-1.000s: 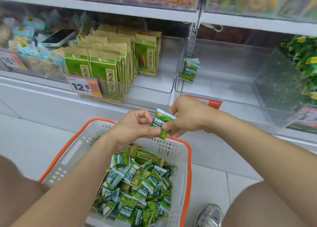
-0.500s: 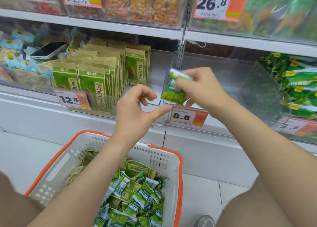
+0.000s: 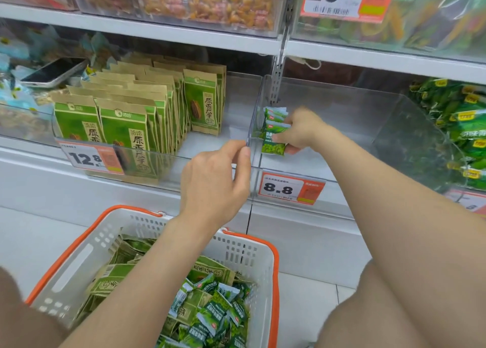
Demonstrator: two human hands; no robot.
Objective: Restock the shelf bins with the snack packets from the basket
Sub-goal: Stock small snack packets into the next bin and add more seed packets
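Risk first, as I judge it from the feed: the snack packet (image 3: 273, 144) is being stood on end at the left side of the clear bin (image 3: 328, 161). A light pouch set that way may topple on release, or knock over the standing packets (image 3: 274, 115) just behind it. Second hazard: the left hand (image 3: 215, 182) pinches the top edge of the clear divider (image 3: 256, 105) between thumb and forefinger. Too firm a pull could flex that wall and disturb the rows on either side.

Grip: the right hand (image 3: 299, 133) has its fingers curled round the packet, low inside the bin. I cannot tell whether the packet touches the floor.

Containers:
- Clear bin, tagged 8.8 – holds that small cluster against its left wall.
- Neighbouring bin (image 3: 238, 105) to the left, tagged 12.8 – upright rows of kraft pouches (image 3: 126, 126).
- Basket (image 3: 274, 263), near and low – a heap of small green packets (image 3: 218, 318) over larger pouches (image 3: 115, 282). By my estimate, most of the restocking remains.
- Far-right bin – green bags (image 3: 462, 126).
- Far-left bin – a phone (image 3: 52, 73) lying on the stock.
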